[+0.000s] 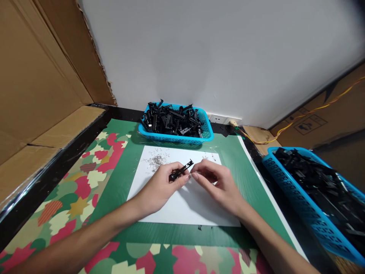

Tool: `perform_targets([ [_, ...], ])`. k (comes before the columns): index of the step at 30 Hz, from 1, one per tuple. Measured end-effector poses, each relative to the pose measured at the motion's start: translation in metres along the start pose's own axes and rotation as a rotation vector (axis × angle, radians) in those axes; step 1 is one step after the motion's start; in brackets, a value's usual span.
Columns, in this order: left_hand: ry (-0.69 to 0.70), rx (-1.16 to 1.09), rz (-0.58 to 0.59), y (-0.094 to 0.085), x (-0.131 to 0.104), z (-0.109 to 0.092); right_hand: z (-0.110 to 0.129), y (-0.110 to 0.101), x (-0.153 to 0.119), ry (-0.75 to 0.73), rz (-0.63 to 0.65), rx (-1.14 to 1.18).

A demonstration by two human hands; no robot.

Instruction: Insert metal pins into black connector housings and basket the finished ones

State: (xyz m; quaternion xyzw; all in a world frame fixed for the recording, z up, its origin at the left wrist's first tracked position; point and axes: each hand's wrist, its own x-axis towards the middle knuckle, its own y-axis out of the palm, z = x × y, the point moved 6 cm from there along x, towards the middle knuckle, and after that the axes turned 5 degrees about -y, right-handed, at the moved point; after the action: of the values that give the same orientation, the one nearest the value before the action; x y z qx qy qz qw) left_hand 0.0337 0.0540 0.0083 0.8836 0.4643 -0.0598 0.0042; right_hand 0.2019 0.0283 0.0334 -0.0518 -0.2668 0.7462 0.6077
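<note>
My left hand (159, 188) holds a slim black plastic part (181, 171) between thumb and fingers, tilted with its far end up and to the right. My right hand (221, 184) is closed in a pinch beside that part, its fingertips almost at my left thumb. What the right fingertips grip, if anything, is too small to make out. Both hands are over a white sheet (182, 209). A scattered pile of tiny metal pieces (156, 161) lies on the sheet's far left, and a few more small bits (205, 157) are at its far right.
Behind the sheet stands a blue basket (173, 137) heaped with black plastic parts. Another blue basket (308, 205) of black pieces is at the right. A green mat (116, 190) lies beneath the sheet. Cardboard (42, 76) walls the left side; a yellow-red cable (285, 131) runs along the right.
</note>
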Motion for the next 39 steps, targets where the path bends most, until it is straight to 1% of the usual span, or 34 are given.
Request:
perform_targets([
  [3, 0.034, 0.209, -0.038, -0.002, -0.002, 0.0, 0.003, 0.004, -0.001, -0.054, 0.07, -0.181],
  [6, 0.032, 0.383, -0.069, -0.002, -0.004, 0.002, 0.002, 0.007, -0.002, -0.07, 0.113, -0.254],
  [8, 0.039, 0.428, -0.08, -0.002, -0.006, 0.001, 0.0, 0.008, -0.003, -0.062, 0.127, -0.285],
  [12, 0.051, 0.467, -0.095, -0.002, -0.006, 0.001, 0.001, 0.01, -0.003, -0.075, 0.107, -0.308],
  [15, 0.042, 0.453, -0.087, -0.002, -0.006, 0.003, 0.003, 0.011, -0.003, -0.104, 0.102, -0.286],
  [17, 0.041, 0.415, -0.077, -0.002, -0.005, 0.003, 0.003, 0.008, -0.002, -0.091, 0.075, -0.243],
  [20, 0.038, 0.293, -0.049, -0.001, -0.004, 0.0, -0.002, -0.001, 0.0, -0.008, -0.034, -0.067],
  [23, 0.008, 0.124, 0.005, 0.003, -0.003, 0.0, -0.008, -0.006, 0.0, 0.071, -0.129, 0.109],
  [25, -0.01, 0.035, 0.03, 0.004, -0.002, 0.0, -0.01, -0.005, 0.0, 0.099, -0.144, 0.159],
  [27, -0.009, -0.006, 0.03, 0.005, -0.001, 0.001, -0.011, -0.002, -0.001, 0.112, -0.141, 0.186],
  [31, 0.02, 0.027, -0.005, 0.002, -0.003, -0.001, -0.013, 0.001, -0.001, 0.115, -0.131, 0.22],
  [35, 0.042, 0.09, -0.04, 0.0, -0.004, -0.004, -0.008, 0.001, 0.0, 0.083, -0.108, 0.152],
  [39, 0.049, 0.137, -0.062, -0.002, -0.004, -0.003, 0.004, -0.006, -0.002, -0.012, -0.183, 0.005],
])
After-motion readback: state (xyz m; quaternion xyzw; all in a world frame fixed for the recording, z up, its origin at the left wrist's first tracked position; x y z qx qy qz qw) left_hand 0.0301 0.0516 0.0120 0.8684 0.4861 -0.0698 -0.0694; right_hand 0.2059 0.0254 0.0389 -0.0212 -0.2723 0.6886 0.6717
